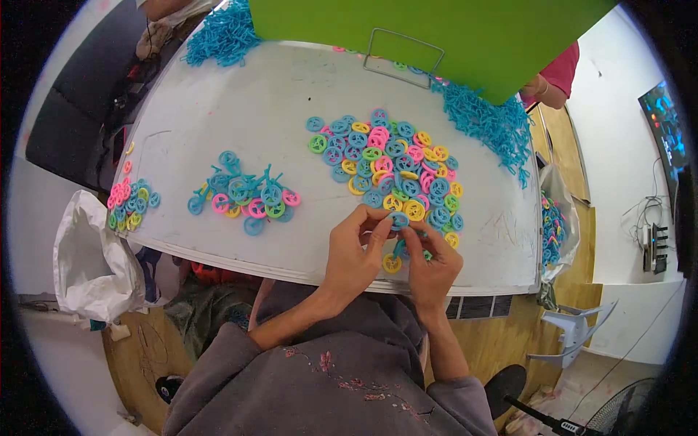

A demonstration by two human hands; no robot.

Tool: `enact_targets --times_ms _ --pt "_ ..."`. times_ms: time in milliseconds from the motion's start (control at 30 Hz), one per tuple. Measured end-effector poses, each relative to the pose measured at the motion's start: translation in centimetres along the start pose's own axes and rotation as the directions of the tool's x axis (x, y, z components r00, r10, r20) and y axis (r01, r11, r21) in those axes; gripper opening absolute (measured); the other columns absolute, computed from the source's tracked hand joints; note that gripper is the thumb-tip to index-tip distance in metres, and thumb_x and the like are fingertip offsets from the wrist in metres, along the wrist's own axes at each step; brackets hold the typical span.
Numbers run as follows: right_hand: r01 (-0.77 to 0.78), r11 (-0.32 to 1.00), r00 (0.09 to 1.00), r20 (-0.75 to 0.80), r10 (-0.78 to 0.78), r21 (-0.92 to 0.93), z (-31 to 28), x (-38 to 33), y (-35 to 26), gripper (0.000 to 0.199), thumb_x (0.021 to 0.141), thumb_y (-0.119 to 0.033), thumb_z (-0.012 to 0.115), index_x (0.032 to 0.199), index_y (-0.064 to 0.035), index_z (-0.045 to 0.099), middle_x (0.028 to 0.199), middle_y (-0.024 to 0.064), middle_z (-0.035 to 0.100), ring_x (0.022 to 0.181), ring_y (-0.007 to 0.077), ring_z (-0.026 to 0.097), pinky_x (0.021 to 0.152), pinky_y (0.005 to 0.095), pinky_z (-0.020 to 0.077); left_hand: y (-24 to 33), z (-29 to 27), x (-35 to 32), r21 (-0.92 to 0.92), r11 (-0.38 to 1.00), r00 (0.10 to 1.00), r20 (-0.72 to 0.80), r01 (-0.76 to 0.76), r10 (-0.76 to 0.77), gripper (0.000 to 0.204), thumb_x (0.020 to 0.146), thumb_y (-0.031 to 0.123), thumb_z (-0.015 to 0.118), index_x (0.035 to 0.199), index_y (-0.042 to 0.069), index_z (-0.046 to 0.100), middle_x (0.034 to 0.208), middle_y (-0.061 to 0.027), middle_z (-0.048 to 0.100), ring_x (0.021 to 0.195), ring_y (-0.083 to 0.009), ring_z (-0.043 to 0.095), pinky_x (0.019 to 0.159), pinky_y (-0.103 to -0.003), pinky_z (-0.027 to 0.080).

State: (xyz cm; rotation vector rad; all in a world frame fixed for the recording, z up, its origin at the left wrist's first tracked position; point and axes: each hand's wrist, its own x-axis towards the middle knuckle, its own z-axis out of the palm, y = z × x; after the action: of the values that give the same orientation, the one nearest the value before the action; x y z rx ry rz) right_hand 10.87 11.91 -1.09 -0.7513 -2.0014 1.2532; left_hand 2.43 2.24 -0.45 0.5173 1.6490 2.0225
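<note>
Left hand (350, 251) pinches blue wheel (398, 221) above near edge of table (291, 87). Right hand (434, 272) at wheel's right, fingertips bunched; cannot tell exact grip. Hands close together, hiding near end of mixed wheel pile (382, 156). Left of pile: cluster (247, 192) of wheels and blue sticks; farther left, small heap (132, 202). Green board (436, 33) blocks far side; blue stick heaps (224, 35) by both its ends. White bag (91, 258) hangs at table's left corner. Another person's arm (549, 89) behind board, right.
</note>
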Motion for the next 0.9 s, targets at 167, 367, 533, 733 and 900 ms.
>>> enact_targets --times_ms 167,367,533,733,900 --pt "0.15 0.98 0.986 -0.051 -0.158 -0.133 -0.2 0.3 -0.7 0.014 0.079 0.002 0.069 0.093 0.0021 0.069 0.084 0.0069 0.069 0.078 0.0099 0.063 0.069 0.0234 0.05 -0.3 -0.2 0.2 -0.049 0.999 0.999 0.032 0.011 -0.01 0.012 0.093 0.007 0.054 0.098 -0.004 0.056 0.093 -0.0082 0.062 0.081 -0.0131 0.062 0.072 -0.026 0.052" --pt "0.014 0.999 0.98 0.196 -0.022 0.043 -1.2 1.0 -0.1 0.023 0.076 0.0 0.071 0.099 -0.0016 0.068 0.089 0.0092 0.07 0.077 0.0143 0.065 0.069 0.0275 0.0516 -0.1 -1.1 0.6 0.06 0.995 0.996 0.048 -0.076 0.073 0.012 0.093 0.004 0.052 0.101 -0.002 0.059 0.088 -0.0062 0.062 0.076 -0.0108 0.059 0.067 -0.025 0.051" --pt "-0.312 0.864 0.9 0.415 0.135 0.395 -1.9 1.4 -2.7 0.034 0.076 0.016 0.059 0.108 0.004 0.06 0.098 0.006 0.06 0.084 0.0132 0.061 0.074 0.0255 0.0523 1.1 -0.9 0.6 0.019 1.0 0.998 0.057 0.025 -0.026 0.02 0.094 0.006 0.051 0.11 0.001 0.061 0.087 -0.004 0.062 0.067 -0.0073 0.052 0.061 -0.021 0.045" --pt "-0.143 0.93 0.91 0.415 -0.012 0.339 -3.2 1.7 0.3 0.024 0.079 0.011 0.059 0.101 0.0013 0.058 0.103 0.0064 0.053 0.091 0.0124 0.053 0.071 0.0215 0.0448 0.9 -2.6 0.2 0.291 0.956 0.999 0.032 -0.02 0.011 0.019 0.093 0.011 0.054 0.109 0.005 0.064 0.084 -0.006 0.061 0.071 -0.0116 0.053 0.063 -0.026 0.045" --pt "0.076 0.965 0.973 0.191 -0.126 0.25 -2.2 2.1 0.6 0.016 0.081 0.005 0.063 0.096 0.0002 0.058 0.097 0.0057 0.057 0.083 0.013 0.054 0.078 0.0253 0.0427 -0.1 -4.0 -1.9 0.782 0.482 0.908 0.257 -0.396 0.33 0.025 0.067 0.008 0.077 0.088 0.007 0.062 0.078 -0.0098 0.056 0.072 -0.0216 0.057 0.063 -0.03 0.045"
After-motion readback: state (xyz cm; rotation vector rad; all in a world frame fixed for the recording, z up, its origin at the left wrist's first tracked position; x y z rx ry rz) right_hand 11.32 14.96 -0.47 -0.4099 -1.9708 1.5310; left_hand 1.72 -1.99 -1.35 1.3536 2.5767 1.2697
